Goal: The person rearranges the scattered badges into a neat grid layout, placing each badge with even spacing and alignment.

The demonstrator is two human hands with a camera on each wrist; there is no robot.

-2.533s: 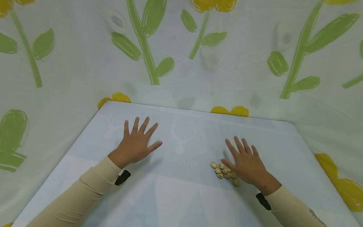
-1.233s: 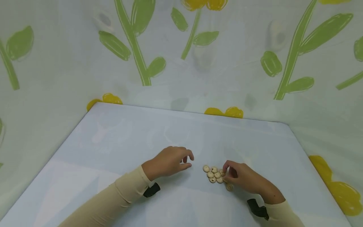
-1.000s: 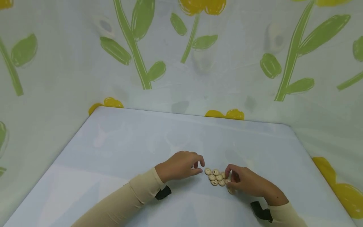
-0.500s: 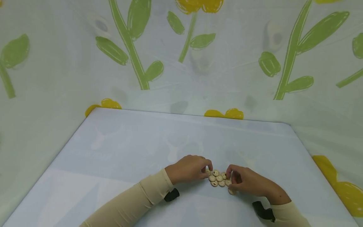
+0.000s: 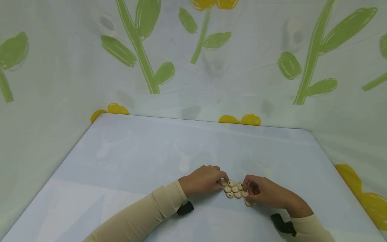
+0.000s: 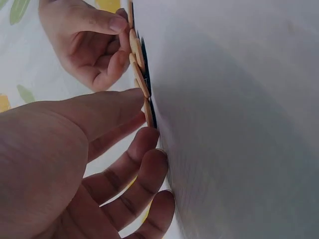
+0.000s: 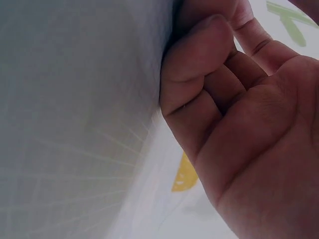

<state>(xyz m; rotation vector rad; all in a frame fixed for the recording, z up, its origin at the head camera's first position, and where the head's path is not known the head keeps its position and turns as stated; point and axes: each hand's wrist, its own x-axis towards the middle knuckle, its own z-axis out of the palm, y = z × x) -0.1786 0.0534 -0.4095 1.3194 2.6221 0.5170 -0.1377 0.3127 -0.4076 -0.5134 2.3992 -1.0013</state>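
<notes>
since earlier, left hand (image 5: 203,180) and right hand (image 5: 270,192) have moved from a wide, spread-fingered pose in to the wooden buttons (image 5: 234,189). these lie in a tight cluster on the pale tabletop (image 5: 145,151). the left thumb and forefinger curl round the leftmost button (image 5: 223,182); the right ones bend round the cluster's right end. behind the tabletop hangs flower-print cloth (image 5: 242,84).

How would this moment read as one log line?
beige buttons: clustered on pale table | left hand: fingers curled at cluster's left end | right hand: fingers curled at cluster's right end
</notes>
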